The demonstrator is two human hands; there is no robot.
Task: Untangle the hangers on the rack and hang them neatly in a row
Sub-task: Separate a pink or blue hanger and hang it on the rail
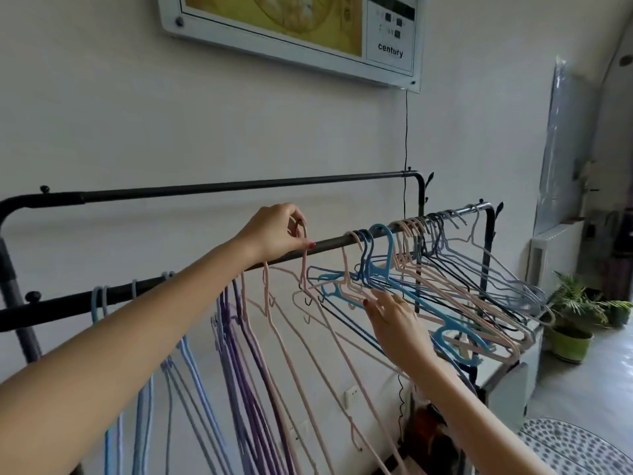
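Hangers [428, 286] tangle beside potted plant [579, 313].

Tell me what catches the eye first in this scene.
The left hand pinches a pink hanger's hook at the front rail, mid-frame. To its right, the right hand reaches open-fingered into a tangled bunch of hangers, pink, blue and dark, leaning askew. Lower left, purple hangers already hang straight.

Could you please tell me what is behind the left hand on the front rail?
The left hand pinches a pink hanger hook at the front rail; the rail section behind it is hidden.
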